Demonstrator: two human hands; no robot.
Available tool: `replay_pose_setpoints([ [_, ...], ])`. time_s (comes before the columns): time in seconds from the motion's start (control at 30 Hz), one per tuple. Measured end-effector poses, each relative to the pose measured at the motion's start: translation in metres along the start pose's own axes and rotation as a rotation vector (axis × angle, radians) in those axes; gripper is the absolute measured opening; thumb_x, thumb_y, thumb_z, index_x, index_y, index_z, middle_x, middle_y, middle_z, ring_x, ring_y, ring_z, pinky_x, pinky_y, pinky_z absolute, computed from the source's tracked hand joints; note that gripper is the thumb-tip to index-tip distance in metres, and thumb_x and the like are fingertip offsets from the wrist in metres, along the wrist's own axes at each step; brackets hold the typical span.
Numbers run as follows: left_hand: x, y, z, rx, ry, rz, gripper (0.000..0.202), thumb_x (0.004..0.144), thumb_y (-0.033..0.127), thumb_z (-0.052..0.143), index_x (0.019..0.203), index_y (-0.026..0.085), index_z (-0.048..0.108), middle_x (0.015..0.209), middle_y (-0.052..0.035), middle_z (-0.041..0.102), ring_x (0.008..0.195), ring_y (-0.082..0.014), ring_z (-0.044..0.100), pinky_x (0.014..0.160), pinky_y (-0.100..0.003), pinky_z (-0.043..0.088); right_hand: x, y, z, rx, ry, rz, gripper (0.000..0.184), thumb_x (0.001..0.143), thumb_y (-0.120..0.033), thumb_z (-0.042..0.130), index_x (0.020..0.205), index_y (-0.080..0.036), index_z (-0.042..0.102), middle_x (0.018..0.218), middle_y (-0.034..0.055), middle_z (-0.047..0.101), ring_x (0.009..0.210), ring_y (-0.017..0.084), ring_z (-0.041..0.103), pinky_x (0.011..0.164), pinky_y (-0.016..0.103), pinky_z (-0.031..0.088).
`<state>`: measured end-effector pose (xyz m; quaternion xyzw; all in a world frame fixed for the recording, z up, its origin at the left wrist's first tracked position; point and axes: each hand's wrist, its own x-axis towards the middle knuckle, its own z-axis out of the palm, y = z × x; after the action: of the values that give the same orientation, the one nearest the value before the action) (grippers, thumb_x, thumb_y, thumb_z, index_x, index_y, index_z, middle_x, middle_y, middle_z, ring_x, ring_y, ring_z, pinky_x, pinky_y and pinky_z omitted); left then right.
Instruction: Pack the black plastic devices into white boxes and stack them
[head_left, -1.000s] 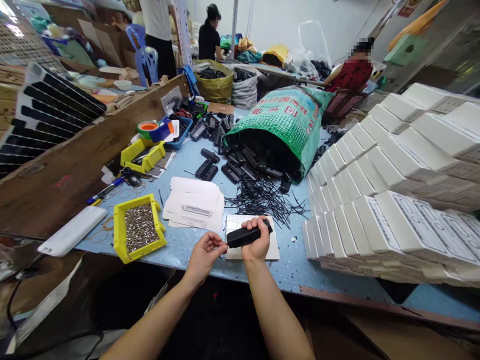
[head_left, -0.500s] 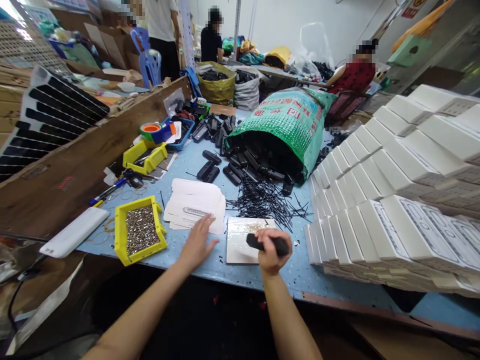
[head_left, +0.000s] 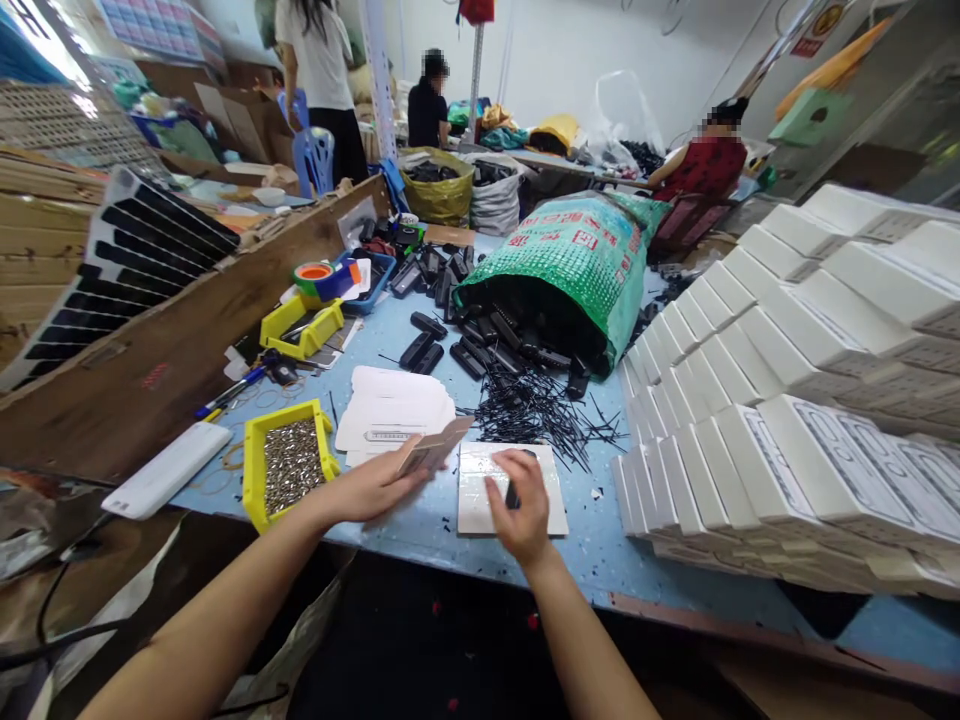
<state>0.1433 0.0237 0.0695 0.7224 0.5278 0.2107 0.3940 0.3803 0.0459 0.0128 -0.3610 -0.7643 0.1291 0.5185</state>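
Note:
My left hand (head_left: 382,484) is closed on a thin brown-backed card (head_left: 435,447), tilted up at the near edge of a stack of white printed cards (head_left: 390,400). To the right, my right hand (head_left: 523,508) is over a white board (head_left: 475,505) with its thumb and fingers apart. A black plastic piece (head_left: 514,493) is partly visible beneath those fingers; the rest is hidden. Just behind the board lies a heap of thin black strips (head_left: 517,410), which look like cable ties. Several black plastic pieces (head_left: 420,345) lie farther back.
A yellow bin (head_left: 257,490) of small metal parts stands left. A green woven sack (head_left: 570,260) spills black pieces at the back. Stacked white boxes (head_left: 720,460) line the right side, and a wooden board (head_left: 187,310) edges the left. Other people are in the background.
My left hand has lifted a card from the stack. My right hand no longer grips the black piece, which is now low over or on the white board. The view has shifted slightly.

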Motion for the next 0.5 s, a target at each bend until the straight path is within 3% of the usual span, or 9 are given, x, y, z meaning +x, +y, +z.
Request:
replay_pose_setpoints([
  [0.1,-0.014,0.002,0.033,-0.374,-0.036,-0.087,0.039,0.084,0.043,0.051,0.113,0.018,0.060,0.108,-0.0086,0.066,0.101,-0.0267,0.059,0.089,-0.037,0.046,0.012,-0.039,0.009,-0.042,-0.173,-0.128,0.041,0.091,-0.023,0.055,0.132,-0.021,0.049,0.126,0.0133,0.048,0.119,0.026,0.045,0.100,0.044,0.039],
  [0.2,-0.025,-0.014,0.066,-0.629,-0.072,-0.127,0.060,0.074,0.046,0.062,0.126,0.018,0.050,0.110,-0.0100,0.064,0.101,-0.0274,0.058,0.088,-0.041,0.046,0.012,-0.046,0.009,-0.016,-0.295,-0.090,0.020,0.089,-0.028,0.059,0.107,-0.019,0.063,0.115,0.0110,0.052,0.110,0.025,0.047,0.097,0.043,0.038],
  [0.27,-0.032,-0.023,0.077,-0.629,-0.058,-0.106,0.083,0.065,0.046,0.073,0.136,0.019,0.038,0.117,-0.0111,0.061,0.105,-0.0277,0.057,0.091,-0.041,0.045,0.006,-0.042,0.001,0.057,-0.454,-0.054,0.009,0.086,-0.028,0.065,0.087,-0.019,0.063,0.105,0.0071,0.055,0.103,0.023,0.048,0.094,0.041,0.038],
  [0.37,-0.039,-0.026,0.072,-0.351,0.066,-0.180,0.112,0.054,0.043,0.083,0.144,0.017,0.023,0.119,-0.0136,0.060,0.106,-0.0296,0.057,0.094,-0.043,0.043,-0.003,-0.035,-0.009,0.142,-0.630,0.048,0.016,0.084,-0.027,0.068,0.073,-0.018,0.060,0.101,0.0040,0.056,0.101,0.022,0.047,0.093,0.041,0.037],
  [0.43,-0.040,-0.020,0.062,-0.203,0.099,-0.178,0.111,0.061,0.043,0.080,0.147,0.017,0.014,0.118,-0.0139,0.061,0.104,-0.0294,0.059,0.093,-0.042,0.044,-0.006,-0.030,-0.007,0.269,-0.547,0.178,0.022,0.086,-0.032,0.066,0.070,-0.018,0.059,0.100,0.0047,0.055,0.100,0.022,0.048,0.093,0.040,0.037],
  [0.5,-0.038,-0.011,0.055,-0.129,0.067,-0.072,0.080,0.076,0.041,0.068,0.143,0.022,0.028,0.121,-0.0121,0.060,0.106,-0.0273,0.059,0.093,-0.040,0.043,-0.008,-0.026,0.000,0.501,-0.366,0.372,0.024,0.088,-0.042,0.059,0.080,-0.019,0.061,0.097,0.0054,0.054,0.092,0.019,0.052,0.084,0.035,0.044],
])
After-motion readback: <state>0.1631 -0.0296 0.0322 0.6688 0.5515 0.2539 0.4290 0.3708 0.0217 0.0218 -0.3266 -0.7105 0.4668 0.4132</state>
